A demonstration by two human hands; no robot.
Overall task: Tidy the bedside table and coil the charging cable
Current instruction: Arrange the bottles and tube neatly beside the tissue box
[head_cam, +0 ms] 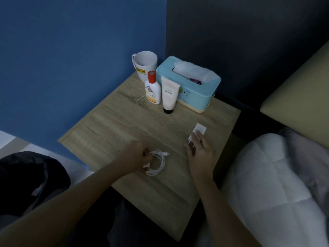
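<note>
A white charging cable lies coiled in loops on the wooden bedside table, near its front. My left hand grips the left side of the coil, fingers curled around the loops. My right hand rests on a white charger plug at the table's right edge, with fingertips on it and its prongs under the fingers. At the back of the table stand a white mug, a white lotion bottle with a red cap, an upside-down cream tube and a light blue tissue box.
The blue wall meets a dark wall behind the table. A bed with a white quilt and a beige headboard lies to the right. A dark bag sits on the floor at the left.
</note>
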